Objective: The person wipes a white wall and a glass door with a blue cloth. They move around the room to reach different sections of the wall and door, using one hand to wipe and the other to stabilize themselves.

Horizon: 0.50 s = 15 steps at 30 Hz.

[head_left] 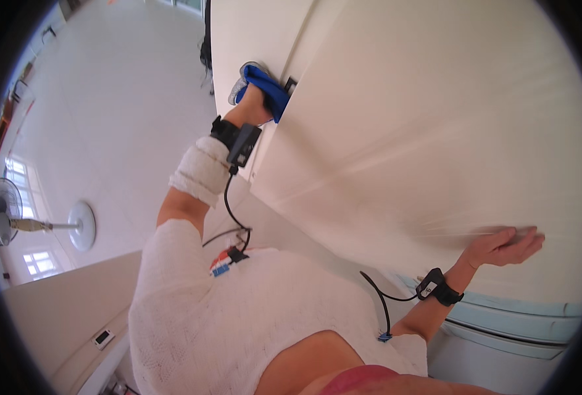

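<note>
My left hand (252, 104) reaches forward and is closed round a blue and grey cloth (264, 85). The cloth lies against the edge of a large glossy cream panel (403, 131), beside a small black fitting (291, 85). Some of my left fingers are covered by the cloth. On the right, my right hand (505, 247) is beside the lower part of the panel, its fingers stretched out and holding nothing. Whether it touches the panel, I cannot tell. A black strapped device sits on each wrist, with a cable running from it.
A standing fan (80, 225) is on the pale shiny floor (133, 99) at left. A light-blue edged cabinet unit (501, 322) is below my right arm. At lower left, a small white device with a screen (104, 339) rests on a pale surface (54, 316).
</note>
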Tool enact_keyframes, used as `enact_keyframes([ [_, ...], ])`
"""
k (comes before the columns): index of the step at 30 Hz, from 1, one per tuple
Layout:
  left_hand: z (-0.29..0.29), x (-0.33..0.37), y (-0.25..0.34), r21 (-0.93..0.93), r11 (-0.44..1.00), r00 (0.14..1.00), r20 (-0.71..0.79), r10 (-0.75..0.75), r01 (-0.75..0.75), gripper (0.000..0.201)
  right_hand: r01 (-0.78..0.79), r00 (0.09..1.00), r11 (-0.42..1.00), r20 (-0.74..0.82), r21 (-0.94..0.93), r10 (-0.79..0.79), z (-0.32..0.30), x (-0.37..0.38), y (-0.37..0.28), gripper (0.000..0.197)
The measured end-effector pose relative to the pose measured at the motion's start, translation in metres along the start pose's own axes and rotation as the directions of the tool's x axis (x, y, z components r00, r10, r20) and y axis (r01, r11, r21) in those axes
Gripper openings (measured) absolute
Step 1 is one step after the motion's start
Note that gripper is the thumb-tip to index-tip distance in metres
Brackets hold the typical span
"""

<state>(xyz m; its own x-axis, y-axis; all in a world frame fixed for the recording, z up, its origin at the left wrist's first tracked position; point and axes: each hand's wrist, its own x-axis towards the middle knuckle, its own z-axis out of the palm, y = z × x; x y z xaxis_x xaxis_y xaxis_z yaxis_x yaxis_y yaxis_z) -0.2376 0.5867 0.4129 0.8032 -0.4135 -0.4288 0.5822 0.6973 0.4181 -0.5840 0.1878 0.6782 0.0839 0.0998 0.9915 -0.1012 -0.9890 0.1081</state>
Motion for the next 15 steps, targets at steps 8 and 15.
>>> enact_keyframes([
  [8, 0.199, -0.115, 0.079, 0.359, 0.718, 0.797, 0.164, 0.581, -0.597, 0.088, 0.102, 0.994, 0.991, -0.028, -0.087, -0.104, 0.000, 0.003, -0.009, 0.042],
  [15, 0.319, -0.226, 0.084, 0.434, -0.415, -0.059, 0.631, 0.774, -0.799, 0.052, 0.062, 0.997, 0.987, -0.033, -0.147, -0.067, 0.000, 0.001, -0.012, 0.041],
])
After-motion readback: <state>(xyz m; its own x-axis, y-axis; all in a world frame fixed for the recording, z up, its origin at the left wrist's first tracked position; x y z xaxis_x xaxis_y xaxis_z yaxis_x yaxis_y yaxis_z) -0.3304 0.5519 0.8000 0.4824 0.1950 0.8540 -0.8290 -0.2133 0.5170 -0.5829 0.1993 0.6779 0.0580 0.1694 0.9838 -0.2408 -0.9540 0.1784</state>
